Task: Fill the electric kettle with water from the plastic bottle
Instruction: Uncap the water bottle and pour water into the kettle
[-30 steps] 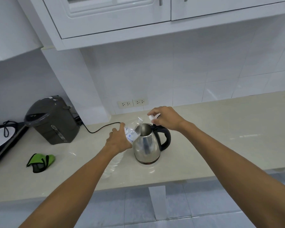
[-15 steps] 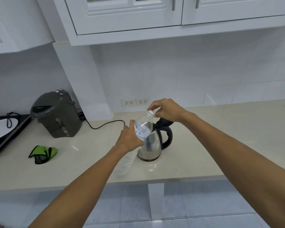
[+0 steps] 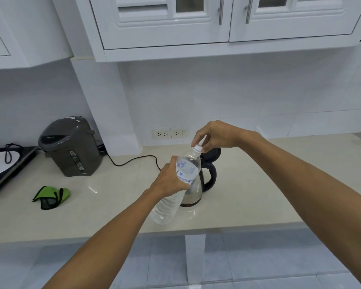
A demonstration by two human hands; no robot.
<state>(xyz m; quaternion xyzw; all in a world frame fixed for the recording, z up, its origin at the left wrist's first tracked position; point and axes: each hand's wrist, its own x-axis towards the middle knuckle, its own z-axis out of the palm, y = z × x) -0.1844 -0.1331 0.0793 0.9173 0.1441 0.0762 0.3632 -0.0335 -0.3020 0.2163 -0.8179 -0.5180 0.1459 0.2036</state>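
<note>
A clear plastic bottle point(image 3: 171, 203) with a blue-printed label is held tilted above the counter, its neck up and to the right. My left hand point(image 3: 171, 180) grips it around the label. My right hand point(image 3: 213, 135) pinches the white cap point(image 3: 197, 147) on the bottle's mouth. Behind the bottle stands the steel electric kettle point(image 3: 196, 190) with a black handle and its black lid raised; the bottle hides much of its body.
A grey thermo pot point(image 3: 70, 146) stands at the back left, its black cord point(image 3: 131, 160) trailing across the beige counter point(image 3: 269, 195). A green and black cloth point(image 3: 50, 197) lies left. A black appliance point(image 3: 4, 165) sits at the far left. Wall sockets point(image 3: 171, 133) and cabinets above.
The bottle has been lifted away from the kettle's opening and turned more upright. My right hand has moved with the cap onto the bottle's mouth. The view has tilted upward.
</note>
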